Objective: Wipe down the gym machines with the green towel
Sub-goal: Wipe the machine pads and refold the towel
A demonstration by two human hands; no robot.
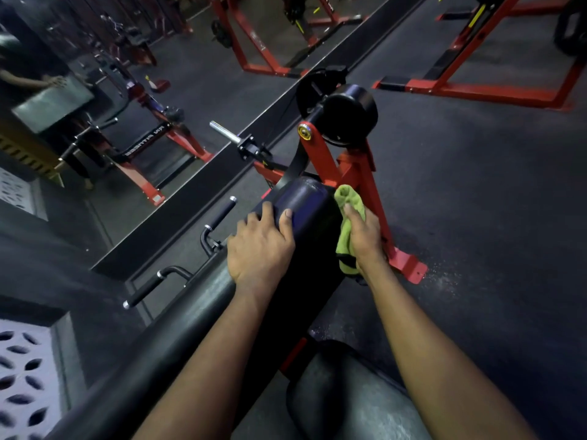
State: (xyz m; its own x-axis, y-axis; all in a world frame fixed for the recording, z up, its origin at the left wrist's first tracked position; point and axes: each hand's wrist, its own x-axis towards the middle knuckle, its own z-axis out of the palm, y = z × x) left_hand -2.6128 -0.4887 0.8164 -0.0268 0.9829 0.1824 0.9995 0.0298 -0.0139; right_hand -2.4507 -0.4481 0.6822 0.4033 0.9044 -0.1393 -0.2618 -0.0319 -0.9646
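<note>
Gloom blurs most of the room, and only the area around the black chest pad (301, 201) reads clearly. The pad's right face is turned away, so where the cloth meets it is hard to make out. The green towel (343, 238) is bunched against that right side, between the pad and the red frame (352, 173). Its upper end pokes out above the knuckles and its lower end is tucked out of sight under the wrist.

The right hand (365, 239) grips the towel, fingers (351, 211) curled round the cloth with their tips buried in it. The left hand (260, 246) rests on top of the pad's near-left end. Its fingers are spread and only lightly bent over the curve, the thumb lying straight along the top, holding nothing.

Beyond the pad, a round black roller (349, 115) sits on the frame. To the pad's left are two black handles (222, 214) and a chrome peg (225, 131). A mirror (95, 90) farther left shows dim reflections. Nearer than the pad, a seat cushion (349, 395) is cut off by the bottom edge.
</note>
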